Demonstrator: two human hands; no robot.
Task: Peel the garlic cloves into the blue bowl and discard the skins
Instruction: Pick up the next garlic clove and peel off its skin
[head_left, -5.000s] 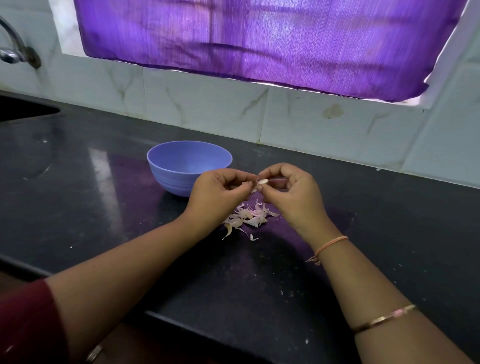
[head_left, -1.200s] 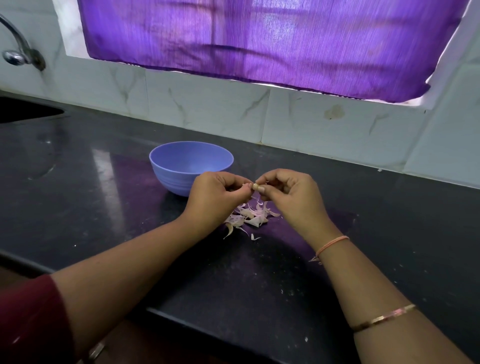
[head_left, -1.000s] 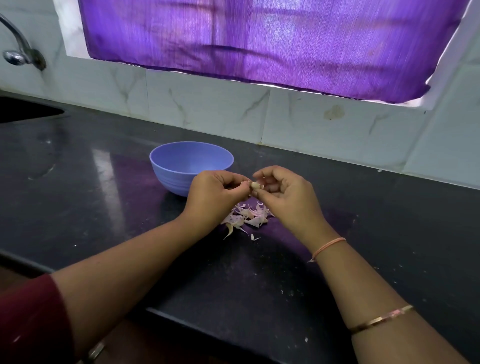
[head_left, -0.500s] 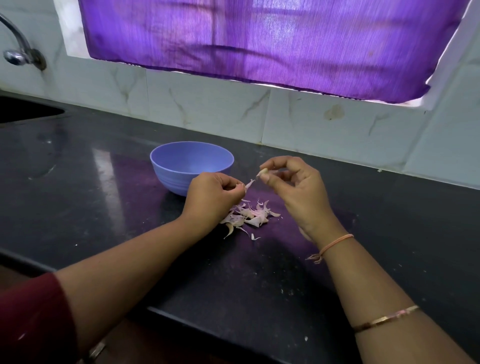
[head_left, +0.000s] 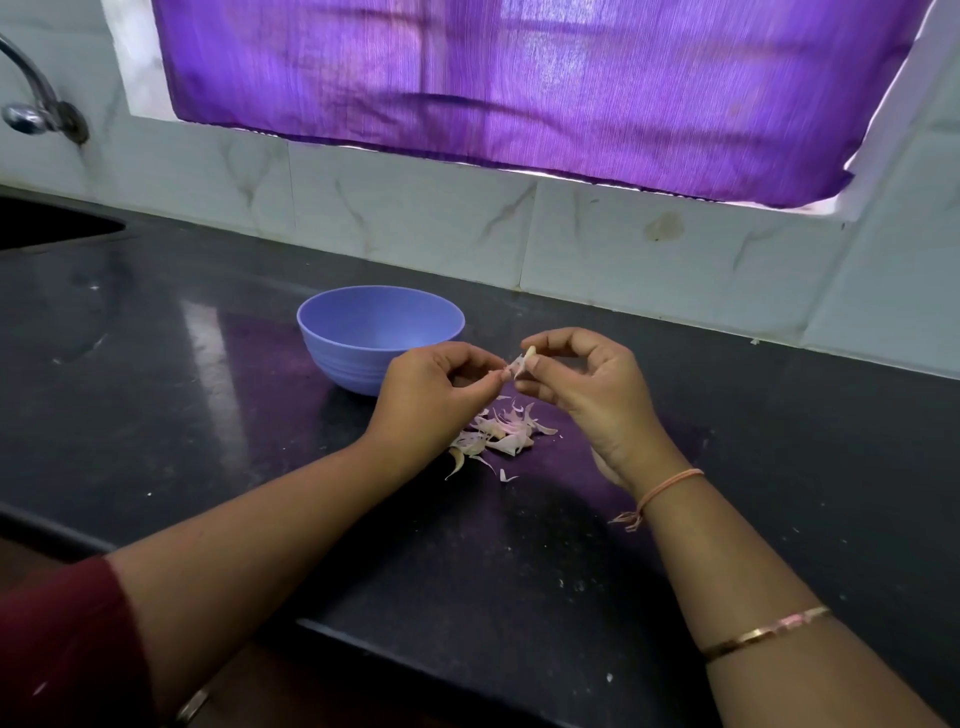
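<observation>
We find both hands raised just right of the round blue plastic bowl (head_left: 381, 332), which sits on the dark polished stone counter (head_left: 156, 415). The right hand (head_left: 587, 384) is pinched on a small pale garlic clove (head_left: 530, 356), thumb and forefinger closed about it. The left hand (head_left: 436, 389) is pinched on a thin papery strip of skin (head_left: 513, 368) that is attached to the clove at one end, so the two hands are joined only by that strip. A loose heap of pinkish-white peeled skins (head_left: 501, 434) lies on the counter near the bowl, to its right and nearer the person, directly beneath the hands. We cannot tell whether the bowl holds any cloves; its visible inside wall is bare.

In our judgement the step in hand is stripping this clove. To do it well, we advise holding the clove firm but unbruised, drawing the strip along the clove's length, not across it, then turning the clove to check for remaining skin. The loosened piece should drop on the heap, the clean clove into the bowl.
</observation>
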